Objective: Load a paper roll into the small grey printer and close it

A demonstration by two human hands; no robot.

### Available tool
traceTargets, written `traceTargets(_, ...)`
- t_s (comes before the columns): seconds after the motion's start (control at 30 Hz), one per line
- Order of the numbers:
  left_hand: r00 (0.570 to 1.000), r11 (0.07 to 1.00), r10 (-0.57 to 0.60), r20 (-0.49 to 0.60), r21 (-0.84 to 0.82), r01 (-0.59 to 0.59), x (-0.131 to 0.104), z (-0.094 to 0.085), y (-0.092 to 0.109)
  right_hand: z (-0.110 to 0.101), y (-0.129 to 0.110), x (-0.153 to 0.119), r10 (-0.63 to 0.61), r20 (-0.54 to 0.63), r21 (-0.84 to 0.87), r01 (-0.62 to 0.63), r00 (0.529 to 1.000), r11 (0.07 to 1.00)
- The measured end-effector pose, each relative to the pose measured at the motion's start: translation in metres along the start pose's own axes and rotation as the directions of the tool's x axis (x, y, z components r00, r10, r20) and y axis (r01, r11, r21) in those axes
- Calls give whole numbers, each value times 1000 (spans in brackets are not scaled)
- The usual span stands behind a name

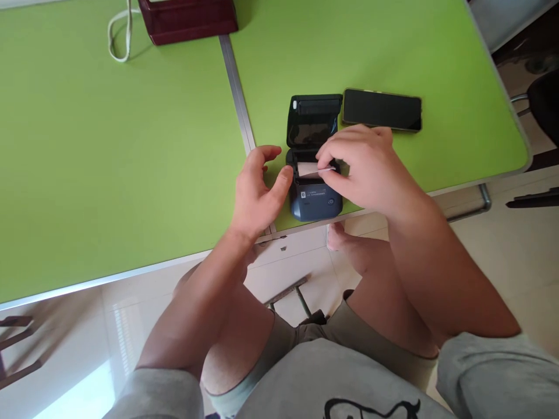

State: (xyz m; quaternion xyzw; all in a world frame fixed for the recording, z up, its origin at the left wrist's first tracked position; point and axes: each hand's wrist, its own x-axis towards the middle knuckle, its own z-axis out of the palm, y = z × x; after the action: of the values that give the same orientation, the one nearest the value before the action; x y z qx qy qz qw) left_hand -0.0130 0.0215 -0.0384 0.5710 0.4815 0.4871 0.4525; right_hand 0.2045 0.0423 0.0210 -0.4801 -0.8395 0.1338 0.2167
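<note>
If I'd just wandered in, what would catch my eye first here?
Probably the bright green table, which fills much of the upper picture. Next, near its front edge, a small dark machine with its lid open, where the right hand pinches white paper and the left hand is spread alongside. A black phone lies just beyond, to the right.

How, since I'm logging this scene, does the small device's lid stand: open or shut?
Open: the lid is swung back from the device, exposing pale paper inside.
</note>
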Motion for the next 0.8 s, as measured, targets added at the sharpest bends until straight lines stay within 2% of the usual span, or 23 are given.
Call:
traceTargets(0.1, 998, 997, 37, 44, 60, -39, 2, 1, -6, -6, -5, -7, -43, 11, 62, 42, 999, 997)
traceTargets(0.3, 992, 998, 53, 117, -38, -49, 6, 11, -21, -8, -5, -16, -196, 65, 163, 184, 978, 969)
traceTargets(0.33, 989, 998, 64, 132, -36, -60, 6, 11, -21, -10, -3, -14, -197, 21, 178, 190, 980, 965)
traceTargets(0.4, 981, 996, 93, 170, -10, -92, 6, 10, -22, -13, 1, -9, -148, -158, 150, 172, 976, 974)
traceTargets(0.47, 968, 991, 122, 219, 36, -132, 6, 6, -24, -13, 9, -2, -88, -334, 55, 113, 938, 992)
traceTargets(0.5, 960, 986, 134, 244, 61, -154, 6, 4, -26, -11, 14, 2, -68, -368, 2, 74, 927, 997)
traceTargets(0.57, 945, 975, 157, 286, 106, -194, 6, 1, -28, -6, 22, 7, -29, -311, -40, 18, 950, 999)
traceTargets(0.7, 933, 960, 188, 306, 145, -241, 5, 1, -26, 3, 26, 10, 29, -139, 105, -14, 990, 994)
traceTargets(0.8, 936, 956, 188, 296, 165, -244, 4, 3, -20, -1, 16, 5, 4, -165, 190, 28, 986, 981)
